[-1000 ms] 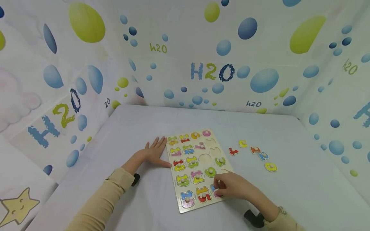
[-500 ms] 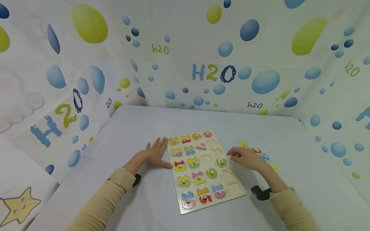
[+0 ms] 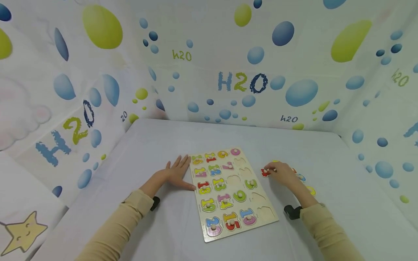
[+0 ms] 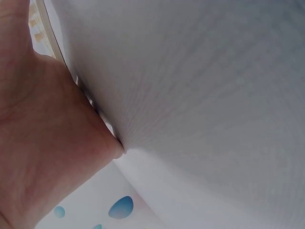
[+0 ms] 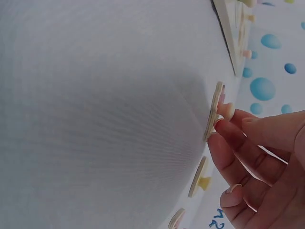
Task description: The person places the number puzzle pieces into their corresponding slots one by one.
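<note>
In the head view my left hand (image 3: 174,175) lies spread on the table, its fingertips and thumb at the left edge of a wooden number puzzle board (image 3: 209,236). The left wrist view shows mostly its palm. My right hand (image 3: 283,174) is right of the board at a red number 4 puzzle piece (image 3: 264,174), which lies on the table. In the right wrist view, my thumb and forefinger are close beside that piece's round knob (image 5: 226,110), with no grip round it visible. Other fingers are at the piece's edge.
Several loose number pieces lie right of the board, partly behind my right hand, among them a blue one (image 3: 302,177) and a yellow one (image 3: 311,190). Knobbed number pieces fill much of the board; several recesses (image 3: 266,213) on its right side are bare. Printed cloth walls (image 3: 202,65) enclose the table.
My right hand has left the purple-and-blue 10 in the board's bottom row and travelled up and right to the red 4. My left hand has stayed at the board's edge.
</note>
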Motion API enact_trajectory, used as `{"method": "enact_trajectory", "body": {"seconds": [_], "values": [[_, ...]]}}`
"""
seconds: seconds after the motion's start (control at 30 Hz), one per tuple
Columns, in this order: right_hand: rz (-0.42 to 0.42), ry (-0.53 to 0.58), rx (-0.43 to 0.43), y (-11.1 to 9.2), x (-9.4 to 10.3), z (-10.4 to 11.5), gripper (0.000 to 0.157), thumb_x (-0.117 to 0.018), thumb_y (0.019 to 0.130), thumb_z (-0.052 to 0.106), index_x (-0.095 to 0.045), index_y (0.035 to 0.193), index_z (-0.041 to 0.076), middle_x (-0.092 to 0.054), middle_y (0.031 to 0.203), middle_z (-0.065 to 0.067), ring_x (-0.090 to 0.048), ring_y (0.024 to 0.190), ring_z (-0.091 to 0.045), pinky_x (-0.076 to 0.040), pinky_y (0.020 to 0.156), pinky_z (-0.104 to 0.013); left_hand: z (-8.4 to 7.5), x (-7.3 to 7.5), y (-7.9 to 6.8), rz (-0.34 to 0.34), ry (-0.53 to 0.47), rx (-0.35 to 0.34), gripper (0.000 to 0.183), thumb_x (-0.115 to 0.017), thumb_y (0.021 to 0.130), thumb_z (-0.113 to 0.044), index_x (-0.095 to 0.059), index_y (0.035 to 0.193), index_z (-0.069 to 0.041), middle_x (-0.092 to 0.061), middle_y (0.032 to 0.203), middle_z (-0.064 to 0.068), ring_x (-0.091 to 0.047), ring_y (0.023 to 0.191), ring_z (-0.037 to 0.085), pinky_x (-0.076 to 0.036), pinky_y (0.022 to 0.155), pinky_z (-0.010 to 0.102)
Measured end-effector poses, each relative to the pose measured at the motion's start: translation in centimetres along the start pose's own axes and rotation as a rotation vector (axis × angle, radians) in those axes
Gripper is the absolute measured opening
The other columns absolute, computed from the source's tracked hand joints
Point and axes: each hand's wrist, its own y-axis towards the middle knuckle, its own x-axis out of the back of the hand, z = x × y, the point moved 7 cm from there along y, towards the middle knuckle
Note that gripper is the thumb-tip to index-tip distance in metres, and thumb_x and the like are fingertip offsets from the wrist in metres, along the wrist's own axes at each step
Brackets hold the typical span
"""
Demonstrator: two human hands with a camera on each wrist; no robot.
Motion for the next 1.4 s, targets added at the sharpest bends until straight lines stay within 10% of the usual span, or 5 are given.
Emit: {"method": "enact_trajectory", "body": {"seconds": [1.4], "values": [[0.01,-0.071,-0.066,0.9,-0.8,-0.9,0.004,-0.069,0.084,0.008,-0.066,0.085,0.005,-0.058,0.072,0.001,-0.05,0.064,-0.016,-0.043,0.058,-0.033,0.1,0.1,0.1,-0.039,0.002,-0.004,0.121,-0.066,0.07,-0.067,-0.001,0.149,-0.003,0.005,0.154,0.016,0.011,0.138,0.035,0.004,0.101,0.063]]}}
